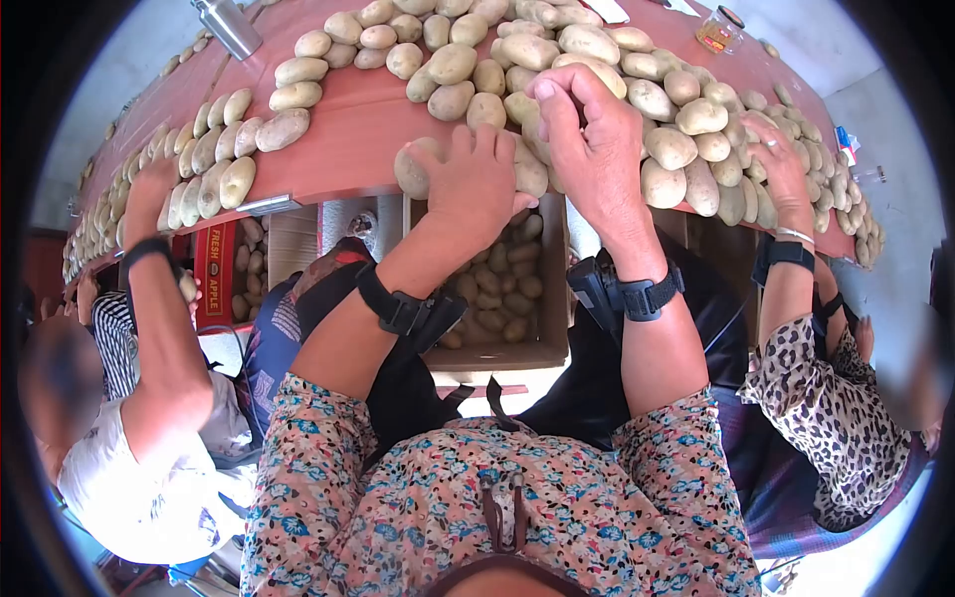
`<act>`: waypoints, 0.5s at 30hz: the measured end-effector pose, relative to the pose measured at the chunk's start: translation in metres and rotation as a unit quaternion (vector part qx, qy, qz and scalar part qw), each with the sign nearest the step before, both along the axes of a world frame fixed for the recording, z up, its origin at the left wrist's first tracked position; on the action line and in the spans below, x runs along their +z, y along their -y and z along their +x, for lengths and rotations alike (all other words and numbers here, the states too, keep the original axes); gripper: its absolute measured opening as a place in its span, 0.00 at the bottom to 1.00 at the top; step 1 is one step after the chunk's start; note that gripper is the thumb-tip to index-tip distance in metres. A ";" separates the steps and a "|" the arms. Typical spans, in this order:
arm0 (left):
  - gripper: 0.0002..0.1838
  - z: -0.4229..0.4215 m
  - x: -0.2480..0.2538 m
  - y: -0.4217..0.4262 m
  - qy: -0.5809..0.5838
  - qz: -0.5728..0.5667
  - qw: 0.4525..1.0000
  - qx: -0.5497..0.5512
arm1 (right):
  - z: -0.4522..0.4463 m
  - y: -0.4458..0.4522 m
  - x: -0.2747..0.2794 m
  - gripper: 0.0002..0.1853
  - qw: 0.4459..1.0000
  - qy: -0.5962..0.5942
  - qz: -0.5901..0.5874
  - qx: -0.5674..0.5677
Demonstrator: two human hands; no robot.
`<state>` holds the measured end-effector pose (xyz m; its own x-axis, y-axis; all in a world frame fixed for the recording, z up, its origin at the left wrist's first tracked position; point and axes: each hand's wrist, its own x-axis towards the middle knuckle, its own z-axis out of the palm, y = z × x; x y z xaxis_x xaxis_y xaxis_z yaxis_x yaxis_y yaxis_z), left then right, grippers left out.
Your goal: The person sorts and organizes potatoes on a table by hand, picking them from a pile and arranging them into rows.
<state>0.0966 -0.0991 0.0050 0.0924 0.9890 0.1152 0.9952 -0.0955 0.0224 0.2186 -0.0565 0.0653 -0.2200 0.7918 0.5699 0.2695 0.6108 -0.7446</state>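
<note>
At the front edge of the red table (348, 149), my left hand (468, 184) lies with its fingers spread over potatoes. One potato (411, 171) shows at its left side and another (531, 177) at its right. My right hand (592, 134) is raised over the potato pile (587, 42), with its fingers curled and the thumb near the index finger. Whether anything is between those fingers is hidden. Below the table edge, a cardboard box (553, 298) holds many potatoes.
Co-workers sit on both sides: one arm (164, 289) at the left, and a hand (781, 164) on potatoes at the right. A metal bottle (229, 27) and a glass jar (719, 30) stand at the back. A red box (214, 269) is below left.
</note>
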 end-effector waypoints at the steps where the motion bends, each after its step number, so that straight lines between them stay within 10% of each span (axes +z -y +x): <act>1: 0.43 0.000 -0.001 0.000 -0.002 0.007 1.000 -0.003 | 0.000 0.001 0.000 0.06 1.000 0.000 -0.003 0.000; 7: 0.40 -0.022 0.021 -0.001 0.091 -0.026 0.994 -0.054 | -0.003 0.007 -0.005 0.06 1.000 -0.017 -0.011 0.004; 9: 0.25 -0.051 0.025 -0.017 0.235 0.061 0.969 -0.055 | -0.006 0.017 -0.001 0.07 0.998 -0.052 -0.034 0.019; 15: 0.13 -0.123 0.045 -0.042 0.696 0.241 0.667 0.109 | -0.033 0.069 0.024 0.10 0.986 -0.111 -0.106 0.073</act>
